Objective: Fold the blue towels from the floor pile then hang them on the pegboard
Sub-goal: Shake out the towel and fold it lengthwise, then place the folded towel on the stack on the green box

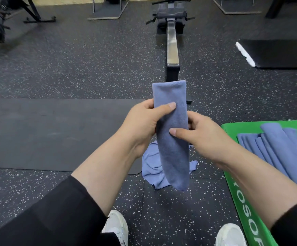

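A blue towel [170,107], folded into a long narrow strip, is held upright in front of me. My left hand [144,121] grips its left edge with the thumb across the front. My right hand [202,134] grips the right edge lower down, thumb on the cloth. Below the hands, a crumpled blue towel [152,166] lies on the floor, partly hidden by the held one. Several folded blue towels [275,146] lie side by side on a green box [239,196] at my right. No pegboard is in view.
A rowing machine [172,41] stretches away straight ahead on the speckled rubber floor. A dark mat [55,132] lies at left, a black bench pad [277,54] at upper right. Metal frames stand along the back. My white shoes [116,226] are at the bottom.
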A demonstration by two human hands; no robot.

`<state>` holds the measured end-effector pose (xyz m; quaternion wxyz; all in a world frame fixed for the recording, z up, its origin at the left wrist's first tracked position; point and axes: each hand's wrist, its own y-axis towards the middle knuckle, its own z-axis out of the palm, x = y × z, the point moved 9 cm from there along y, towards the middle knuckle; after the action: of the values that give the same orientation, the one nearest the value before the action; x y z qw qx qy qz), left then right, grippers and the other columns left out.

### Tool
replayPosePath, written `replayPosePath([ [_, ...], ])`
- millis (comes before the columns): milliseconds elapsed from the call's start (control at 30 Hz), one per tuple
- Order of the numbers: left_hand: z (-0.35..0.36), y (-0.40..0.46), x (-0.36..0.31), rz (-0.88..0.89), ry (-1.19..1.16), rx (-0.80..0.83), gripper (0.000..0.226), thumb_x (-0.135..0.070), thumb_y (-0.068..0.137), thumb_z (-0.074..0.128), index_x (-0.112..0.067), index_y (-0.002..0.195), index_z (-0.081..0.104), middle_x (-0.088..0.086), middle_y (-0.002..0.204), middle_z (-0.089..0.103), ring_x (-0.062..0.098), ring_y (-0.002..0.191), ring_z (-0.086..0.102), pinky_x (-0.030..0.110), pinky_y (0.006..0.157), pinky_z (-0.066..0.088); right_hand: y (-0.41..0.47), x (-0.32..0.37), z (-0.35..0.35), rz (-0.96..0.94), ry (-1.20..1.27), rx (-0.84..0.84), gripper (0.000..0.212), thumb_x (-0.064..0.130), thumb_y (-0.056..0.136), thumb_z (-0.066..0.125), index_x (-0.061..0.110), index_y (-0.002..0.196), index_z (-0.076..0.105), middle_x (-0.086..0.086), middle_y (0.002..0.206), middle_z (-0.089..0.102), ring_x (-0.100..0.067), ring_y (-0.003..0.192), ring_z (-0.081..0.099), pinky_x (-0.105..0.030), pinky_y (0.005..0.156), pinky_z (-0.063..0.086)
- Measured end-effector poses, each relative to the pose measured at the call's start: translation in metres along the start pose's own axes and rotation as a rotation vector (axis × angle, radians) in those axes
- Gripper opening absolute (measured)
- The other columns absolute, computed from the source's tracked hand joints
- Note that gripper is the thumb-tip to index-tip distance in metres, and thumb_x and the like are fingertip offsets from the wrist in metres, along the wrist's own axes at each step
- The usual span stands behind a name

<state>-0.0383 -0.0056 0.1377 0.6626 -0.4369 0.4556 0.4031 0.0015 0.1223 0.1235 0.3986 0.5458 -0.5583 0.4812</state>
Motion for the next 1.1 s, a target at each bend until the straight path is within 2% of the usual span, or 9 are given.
replayPosePath([
  [67,0.001,0.001,-0.002,0.024,-0.003,-0.03,0.021,-0.012,0.094,0.068,-0.003,0.113,0.07,0.017,0.108,0.076,0.023,0.091,0.072,0.035,0.081,0.059,-0.001,-0.001,-0.001,0.012,0.022,-0.001,0.026,0.012,0.09,0.072,0.017,0.115,0.068,0.003,0.103,0.078,-0.014,0.1,0.073,-0.038,0.091,0.058],
  [200,0.003,0.005,-0.02,0.094,-0.048,-0.085,0.021,-0.013,0.094,0.068,0.0,0.111,0.069,0.019,0.11,0.074,0.024,0.092,0.069,0.046,0.094,0.055,-0.009,-0.006,-0.005,0.063,-0.102,0.025,0.028,0.031,0.084,0.079,0.017,0.107,0.073,0.004,0.1,0.078,-0.016,0.098,0.074,-0.049,0.093,0.057],
  [333,0.014,0.01,-0.035,0.124,-0.15,-0.068,0.014,-0.01,0.097,0.064,-0.005,0.108,0.069,0.013,0.103,0.074,0.021,0.093,0.071,0.037,0.084,0.059,-0.029,-0.009,-0.015,0.127,-0.199,0.036,0.053,0.057,0.068,0.08,0.013,0.097,0.075,-0.008,0.094,0.078,-0.021,0.081,0.069,-0.063,0.082,0.054],
  [467,0.041,0.016,-0.049,0.137,-0.28,-0.044,0.006,-0.007,0.098,0.062,-0.007,0.098,0.068,0.012,0.098,0.075,0.021,0.091,0.072,0.035,0.085,0.06,-0.051,-0.007,-0.044,0.107,-0.105,-0.037,0.028,0.037,0.079,0.084,0.018,0.097,0.074,0.004,0.094,0.079,-0.012,0.089,0.073,-0.05,0.088,0.057],
  [600,0.083,0.025,-0.06,0.125,-0.29,0.003,0.005,-0.009,0.096,0.065,-0.008,0.101,0.067,0.012,0.101,0.076,0.023,0.092,0.074,0.038,0.082,0.061,-0.08,-0.008,-0.083,0.107,-0.112,-0.122,0.034,0.036,0.076,0.086,0.019,0.103,0.072,0.006,0.098,0.078,-0.016,0.098,0.074,-0.049,0.092,0.057],
  [700,0.125,0.032,-0.06,0.097,-0.271,0.055,0.01,-0.011,0.096,0.066,-0.008,0.105,0.067,0.011,0.1,0.077,0.024,0.09,0.076,0.038,0.075,0.061,-0.107,-0.018,-0.123,0.142,-0.104,-0.193,0.024,0.029,0.082,0.082,0.017,0.102,0.074,0.002,0.097,0.079,-0.018,0.098,0.074,-0.048,0.094,0.056],
  [867,0.203,0.046,-0.031,0.023,-0.243,0.117,0.009,-0.015,0.096,0.067,-0.013,0.104,0.066,0.01,0.104,0.077,0.028,0.1,0.074,0.052,0.091,0.058,-0.164,-0.038,-0.202,0.184,-0.076,-0.351,0.027,0.024,0.084,0.081,0.016,0.108,0.071,-0.007,0.098,0.078,-0.022,0.094,0.072,-0.042,0.092,0.054],
  [967,0.252,0.056,-0.002,-0.033,-0.22,0.133,0.01,-0.013,0.095,0.067,-0.012,0.104,0.065,0.011,0.106,0.076,0.027,0.095,0.074,0.042,0.078,0.063,-0.204,-0.061,-0.246,0.234,0.007,-0.454,0.04,0.018,0.084,0.08,0.016,0.121,0.065,-0.01,0.104,0.077,-0.024,0.1,0.073,-0.041,0.096,0.055],
  [1100,0.314,0.066,0.035,-0.082,-0.174,0.146,0.007,-0.009,0.094,0.068,-0.012,0.099,0.064,0.011,0.098,0.075,0.024,0.083,0.073,0.033,0.065,0.061,-0.247,-0.091,-0.292,0.266,0.105,-0.602,0.039,0.007,0.086,0.076,0.014,0.122,0.063,-0.003,0.09,0.073,-0.015,0.08,0.07,-0.029,0.076,0.057],
])
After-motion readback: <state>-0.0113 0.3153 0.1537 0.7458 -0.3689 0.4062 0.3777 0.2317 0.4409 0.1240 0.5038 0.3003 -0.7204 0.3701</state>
